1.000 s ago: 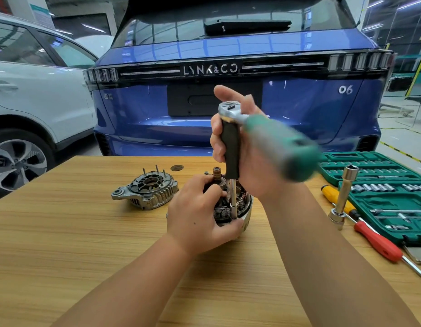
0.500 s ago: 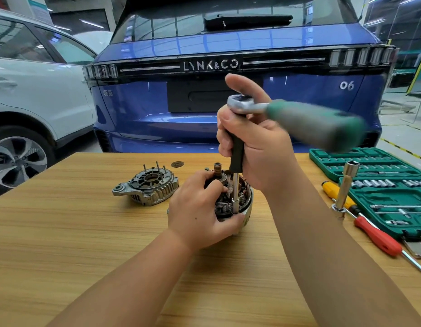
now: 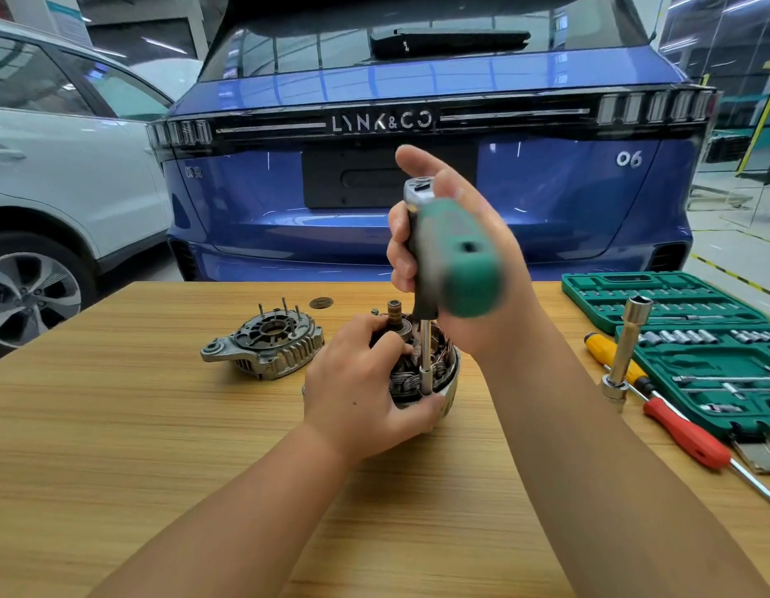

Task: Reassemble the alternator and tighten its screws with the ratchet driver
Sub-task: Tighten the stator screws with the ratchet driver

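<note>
Fingers of the right hand [image 3: 456, 252] curl round the black shaft of the ratchet driver [image 3: 454, 256], whose green grip points toward the camera, blurred; its socket stands upright on the rim of the alternator body [image 3: 435, 373]. The left hand [image 3: 361, 386] grips that body, fingers over the windings, thumb on its near rim. It sits mid-table [image 3: 115, 425]. The alternator end cover [image 3: 266, 343] lies just left, apart. Green socket case [image 3: 693, 338] and screwdrivers [image 3: 672, 420] lie right

Bare forearms, no sleeves or gloves
</note>
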The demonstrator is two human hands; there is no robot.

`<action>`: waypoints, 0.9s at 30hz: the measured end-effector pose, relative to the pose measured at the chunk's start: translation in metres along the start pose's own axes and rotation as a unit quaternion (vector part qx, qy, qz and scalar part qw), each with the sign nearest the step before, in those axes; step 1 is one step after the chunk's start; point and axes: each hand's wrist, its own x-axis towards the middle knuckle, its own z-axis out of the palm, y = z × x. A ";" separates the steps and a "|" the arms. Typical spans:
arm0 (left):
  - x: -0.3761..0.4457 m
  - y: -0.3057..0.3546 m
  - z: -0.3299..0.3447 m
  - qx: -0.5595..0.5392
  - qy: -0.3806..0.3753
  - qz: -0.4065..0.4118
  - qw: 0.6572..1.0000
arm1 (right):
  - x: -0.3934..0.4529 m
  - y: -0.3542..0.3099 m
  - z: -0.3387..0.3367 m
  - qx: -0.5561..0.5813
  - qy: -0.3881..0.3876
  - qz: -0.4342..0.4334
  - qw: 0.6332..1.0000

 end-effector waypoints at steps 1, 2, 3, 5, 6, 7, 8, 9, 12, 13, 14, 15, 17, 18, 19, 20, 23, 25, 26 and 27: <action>0.000 0.000 0.000 0.000 -0.003 0.000 1.000 | 0.000 0.000 0.001 -0.044 0.035 -0.012 0.998; 0.000 0.000 0.000 0.000 -0.007 0.001 1.000 | -0.001 -0.001 0.003 -0.101 0.073 -0.032 0.992; 0.000 0.000 0.000 0.000 -0.010 0.001 1.000 | -0.001 -0.002 0.003 -0.147 0.106 -0.045 0.982; 0.000 -0.001 0.000 0.001 -0.011 0.001 1.000 | 0.000 -0.003 0.002 -0.174 0.132 -0.032 0.975; 0.000 -0.001 0.000 0.001 -0.010 0.001 1.000 | 0.000 -0.005 0.000 -0.146 0.114 -0.010 0.983; 0.001 -0.001 0.000 0.001 -0.008 0.001 1.000 | -0.001 -0.006 -0.001 -0.102 0.082 0.015 0.991; 0.000 -0.001 0.001 0.000 -0.007 0.001 1.000 | -0.001 -0.007 -0.003 -0.058 0.046 0.035 0.997; 0.000 -0.001 0.001 -0.001 -0.006 0.001 1.000 | -0.002 -0.006 -0.005 -0.029 0.012 0.043 0.999; 0.000 -0.001 0.001 -0.004 -0.006 0.001 1.000 | -0.003 0.001 -0.003 -0.028 -0.039 -0.006 0.999; 0.000 -0.001 0.001 -0.004 -0.006 0.001 1.000 | -0.003 0.003 -0.003 -0.038 -0.039 -0.030 0.998; 0.000 -0.001 0.001 -0.004 -0.005 0.002 1.000 | -0.003 0.004 -0.002 -0.052 -0.035 -0.052 0.997; 0.000 -0.001 0.002 -0.004 -0.003 0.002 1.000 | -0.003 0.004 -0.002 -0.067 -0.030 -0.068 0.995; 0.000 -0.001 0.002 -0.004 -0.002 0.003 1.000 | -0.002 0.006 -0.004 -0.090 -0.024 -0.079 0.993; 0.000 -0.001 0.002 -0.004 -0.002 0.003 1.000 | -0.002 0.006 -0.005 -0.084 -0.029 -0.076 0.993; -0.001 -0.002 0.003 -0.005 0.000 0.004 1.000 | -0.003 0.006 -0.005 -0.062 -0.041 -0.069 0.995; -0.001 -0.002 0.003 -0.005 0.004 0.004 1.000 | -0.003 0.006 -0.005 -0.030 -0.058 -0.059 0.996; -0.001 -0.002 0.003 -0.004 0.011 0.006 1.000 | -0.003 0.001 -0.005 0.025 -0.082 -0.023 0.996; 0.000 -0.001 0.003 -0.005 0.013 0.005 1.000 | -0.003 0.000 -0.005 0.020 -0.079 -0.005 0.997; 0.000 -0.001 0.003 -0.005 0.013 0.004 1.000 | -0.003 -0.001 -0.004 0.015 -0.074 0.004 0.997; 0.000 -0.001 0.003 -0.006 0.013 0.003 1.000 | -0.003 -0.001 -0.002 0.012 -0.067 0.014 0.998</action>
